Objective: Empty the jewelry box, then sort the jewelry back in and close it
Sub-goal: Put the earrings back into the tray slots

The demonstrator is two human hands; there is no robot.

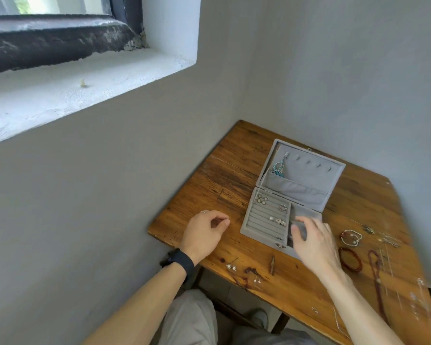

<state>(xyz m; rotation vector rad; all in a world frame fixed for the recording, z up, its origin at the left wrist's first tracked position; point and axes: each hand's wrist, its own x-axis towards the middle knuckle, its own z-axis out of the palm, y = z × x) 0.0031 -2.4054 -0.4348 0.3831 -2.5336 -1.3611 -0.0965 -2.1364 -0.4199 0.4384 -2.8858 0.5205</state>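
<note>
A grey velvet jewelry box point(264, 221) lies open on the wooden table point(234, 170), its lid point(306, 180) tipped back. Turquoise earrings point(278, 168) hang from a hook in the lid. Several rings and studs point(261, 199) sit in the ring slots. My right hand point(314, 241) hovers over the box's right compartment, fingers spread and slightly bent, blurred; nothing visible in it. My left hand point(205, 232) rests on the table left of the box, fingers loosely curled. Bracelets point(350, 237), a red bangle point(350, 258) and a bead necklace point(376, 270) lie to the right.
Small earrings point(231, 267) and studs point(257, 279) lie near the table's front edge, with a small brown piece point(272, 264). Thin chains point(388, 241) lie at the far right. Grey walls meet behind the table; a window sill point(72, 95) is up left.
</note>
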